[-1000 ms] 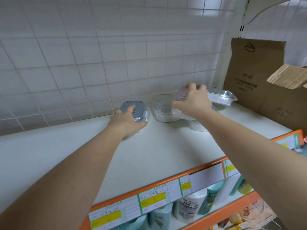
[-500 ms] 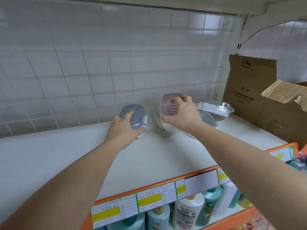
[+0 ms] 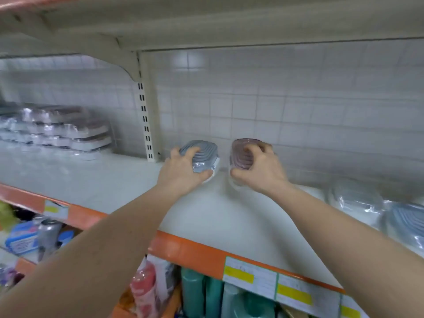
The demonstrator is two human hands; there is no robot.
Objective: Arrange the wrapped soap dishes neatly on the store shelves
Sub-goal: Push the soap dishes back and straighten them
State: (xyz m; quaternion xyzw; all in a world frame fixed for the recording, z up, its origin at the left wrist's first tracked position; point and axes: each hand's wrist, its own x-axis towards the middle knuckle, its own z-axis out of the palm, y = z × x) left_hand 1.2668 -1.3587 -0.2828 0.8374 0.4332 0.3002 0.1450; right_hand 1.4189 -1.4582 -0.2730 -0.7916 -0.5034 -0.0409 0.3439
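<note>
Both arms are stretched out over the white shelf and both hands are busy. Our left hand grips the blue-grey soap dish, fingers curled over its ridged top and thumb pressed against its near side, so it's clamped firmly on that wrapped dish. Our right hand holds the pink soap dish the same way, fingers hooked over the top, thumb under the near edge. The two dishes sit side by side at the back of the shelf, close to the tiled wall, the blue-grey one just right of the slotted upright post and the pink one further right of it, a narrow gap between them. Whether either dish is resting on the shelf or lifted a touch, we cannot tell.

Well left of the post, a stack of wrapped dishes stands against the wall. Far to the right of the post, more wrapped dishes lie near the shelf's edge, blurred. Along the front runs the orange rail with yellow price labels, and bottles stand on the level below.
</note>
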